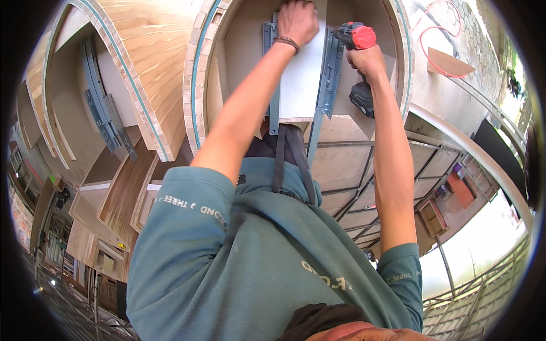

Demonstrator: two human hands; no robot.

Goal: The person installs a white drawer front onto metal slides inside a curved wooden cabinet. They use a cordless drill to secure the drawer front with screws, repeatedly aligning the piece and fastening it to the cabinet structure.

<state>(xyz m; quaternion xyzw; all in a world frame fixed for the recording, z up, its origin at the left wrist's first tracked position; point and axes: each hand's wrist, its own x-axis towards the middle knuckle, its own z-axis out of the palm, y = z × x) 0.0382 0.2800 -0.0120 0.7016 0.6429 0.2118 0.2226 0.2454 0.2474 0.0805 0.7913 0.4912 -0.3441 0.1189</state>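
Note:
My right hand (367, 61) is wrapped round the grip of a red and black cordless drill (364, 37), whose nose points left toward a grey metal drawer slide (329, 77). A black battery (362, 99) sits at the drill's lower end. My left hand (298, 23) reaches to the far end of a white panel (300, 85), its fingers curled; what they hold, if anything, is hidden. Another metal slide (274, 102) runs along the panel's left side. Panel and slides lie within a curved wooden cabinet (197, 74) with a teal line along its edge.
At the left stands a similar curved cabinet (139, 68) with metal slides (102, 102) inside. A red hose (422, 42) loops at the far right near a small wooden piece (449, 61). Wooden drawer boxes (94, 210) stand at the lower left.

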